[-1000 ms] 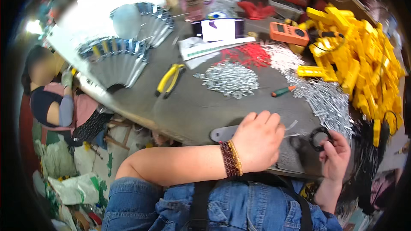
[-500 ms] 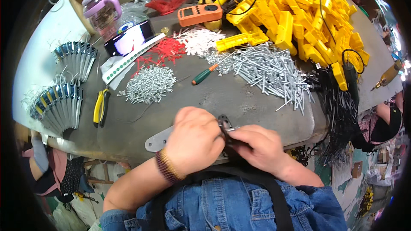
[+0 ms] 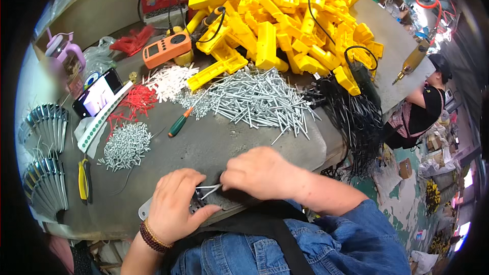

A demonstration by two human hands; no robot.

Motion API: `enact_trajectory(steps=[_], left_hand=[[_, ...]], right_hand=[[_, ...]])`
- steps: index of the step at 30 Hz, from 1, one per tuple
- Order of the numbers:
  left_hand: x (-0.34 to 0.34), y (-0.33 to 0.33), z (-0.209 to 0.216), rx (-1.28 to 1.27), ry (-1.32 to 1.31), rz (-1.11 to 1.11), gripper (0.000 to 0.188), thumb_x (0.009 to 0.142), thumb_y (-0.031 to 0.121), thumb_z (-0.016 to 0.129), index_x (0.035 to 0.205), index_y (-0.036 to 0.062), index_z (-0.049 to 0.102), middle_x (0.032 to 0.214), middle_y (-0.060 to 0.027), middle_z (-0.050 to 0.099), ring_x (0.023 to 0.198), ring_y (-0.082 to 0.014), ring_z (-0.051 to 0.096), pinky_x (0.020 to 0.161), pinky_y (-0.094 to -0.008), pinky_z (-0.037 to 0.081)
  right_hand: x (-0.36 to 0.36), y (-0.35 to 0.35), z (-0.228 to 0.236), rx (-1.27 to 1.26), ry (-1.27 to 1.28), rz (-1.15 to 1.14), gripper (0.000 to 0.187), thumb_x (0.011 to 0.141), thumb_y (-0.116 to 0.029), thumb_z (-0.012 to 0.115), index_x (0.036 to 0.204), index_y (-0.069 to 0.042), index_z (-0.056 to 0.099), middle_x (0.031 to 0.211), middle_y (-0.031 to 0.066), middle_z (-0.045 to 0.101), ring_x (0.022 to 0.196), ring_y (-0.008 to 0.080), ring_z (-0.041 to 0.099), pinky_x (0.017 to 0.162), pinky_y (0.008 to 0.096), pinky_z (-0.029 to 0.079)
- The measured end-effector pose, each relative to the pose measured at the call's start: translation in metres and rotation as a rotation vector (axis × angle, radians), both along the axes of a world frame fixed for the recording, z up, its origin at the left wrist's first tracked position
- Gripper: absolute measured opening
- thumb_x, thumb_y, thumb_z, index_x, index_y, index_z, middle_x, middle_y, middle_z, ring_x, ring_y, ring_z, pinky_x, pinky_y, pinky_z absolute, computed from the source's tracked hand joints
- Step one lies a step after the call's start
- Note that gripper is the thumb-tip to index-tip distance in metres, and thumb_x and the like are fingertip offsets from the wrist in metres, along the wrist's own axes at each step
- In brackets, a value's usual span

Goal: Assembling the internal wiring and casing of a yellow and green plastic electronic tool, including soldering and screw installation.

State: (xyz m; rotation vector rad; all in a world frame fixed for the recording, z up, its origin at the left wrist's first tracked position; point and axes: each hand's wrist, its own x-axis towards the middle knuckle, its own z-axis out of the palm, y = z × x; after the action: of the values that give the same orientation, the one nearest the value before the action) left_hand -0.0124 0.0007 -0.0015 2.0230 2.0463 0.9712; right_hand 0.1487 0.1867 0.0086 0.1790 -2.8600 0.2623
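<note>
My left hand (image 3: 178, 201), with a beaded bracelet at the wrist, curls over a small black part (image 3: 196, 204) near the bench's front edge. The palm and fingers cover most of that part. Thin white wires (image 3: 209, 190) run from it to my right hand (image 3: 260, 174), whose fingers are pinched on their ends. A grey metal plate (image 3: 145, 210) with a hole shows beside my left hand, on the bench.
Short screws (image 3: 127, 145), long screws (image 3: 260, 99), red pieces (image 3: 137, 99) and white pieces (image 3: 168, 81) lie in piles. Yellow plastic housings (image 3: 285, 20) are heaped behind. A screwdriver (image 3: 179, 123), pliers (image 3: 83, 181), an orange meter (image 3: 167, 50) and black cables (image 3: 356, 127) surround the work. Another person (image 3: 430, 104) sits at right.
The view has swung to the right. My hands, close together at the black part before, are now apart, with white wires stretched between them. My left hand now lies over the part.
</note>
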Motion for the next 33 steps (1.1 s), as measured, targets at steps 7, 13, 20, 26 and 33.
enact_trajectory(steps=[7, 13, 20, 26, 33], left_hand=[[0.003, -0.005, 0.000, 0.013, -0.006, 0.029, 0.061, 0.064, 0.031, 0.087, 0.111, 0.0035, 0.061, 0.111, -0.0152, 0.063, 0.104, -0.0367, 0.059, 0.092, -0.0449, 0.045], [0.002, -0.008, -0.004, 0.021, 0.017, 0.050, 0.063, 0.062, 0.032, 0.088, 0.113, 0.0044, 0.060, 0.110, -0.0139, 0.063, 0.103, -0.0359, 0.059, 0.091, -0.0443, 0.045], [0.001, -0.007, -0.007, 0.067, 0.026, 0.038, 0.060, 0.064, 0.033, 0.085, 0.112, 0.0053, 0.061, 0.109, -0.0114, 0.063, 0.100, -0.0326, 0.060, 0.087, -0.0427, 0.045], [0.002, -0.006, -0.005, 0.064, 0.030, 0.047, 0.059, 0.065, 0.033, 0.085, 0.112, 0.0058, 0.062, 0.110, -0.0107, 0.063, 0.100, -0.0319, 0.060, 0.087, -0.0421, 0.045], [0.001, -0.011, -0.005, 0.073, 0.038, 0.041, 0.065, 0.064, 0.034, 0.086, 0.117, 0.0051, 0.061, 0.113, -0.0108, 0.063, 0.102, -0.0312, 0.061, 0.087, -0.0411, 0.045]], right_hand=[[-0.004, 0.193, 0.066, 0.316, 0.465, -0.680, 0.024, 0.083, -0.020, 0.070, 0.104, -0.008, 0.067, 0.106, 0.0119, 0.063, 0.107, 0.0339, 0.058, 0.093, 0.0440, 0.048], [-0.045, 0.250, 0.073, 0.474, 0.396, -0.626, 0.042, 0.079, -0.025, 0.074, 0.117, -0.010, 0.065, 0.116, 0.0104, 0.066, 0.109, 0.0317, 0.059, 0.095, 0.0426, 0.048], [-0.031, 0.277, 0.132, 0.045, 0.348, -1.215, 0.033, 0.084, -0.034, 0.068, 0.100, -0.006, 0.068, 0.107, 0.0154, 0.070, 0.103, 0.0340, 0.065, 0.091, 0.0433, 0.050], [-0.055, 0.292, 0.123, 0.211, 0.664, -0.836, 0.021, 0.088, -0.024, 0.065, 0.100, -0.007, 0.068, 0.098, 0.0123, 0.069, 0.097, 0.0334, 0.065, 0.086, 0.0445, 0.051], [-0.096, 0.275, 0.132, 0.535, 0.337, -0.850, 0.023, 0.086, -0.022, 0.068, 0.101, -0.006, 0.070, 0.107, 0.0129, 0.066, 0.105, 0.0309, 0.061, 0.092, 0.0410, 0.049]])
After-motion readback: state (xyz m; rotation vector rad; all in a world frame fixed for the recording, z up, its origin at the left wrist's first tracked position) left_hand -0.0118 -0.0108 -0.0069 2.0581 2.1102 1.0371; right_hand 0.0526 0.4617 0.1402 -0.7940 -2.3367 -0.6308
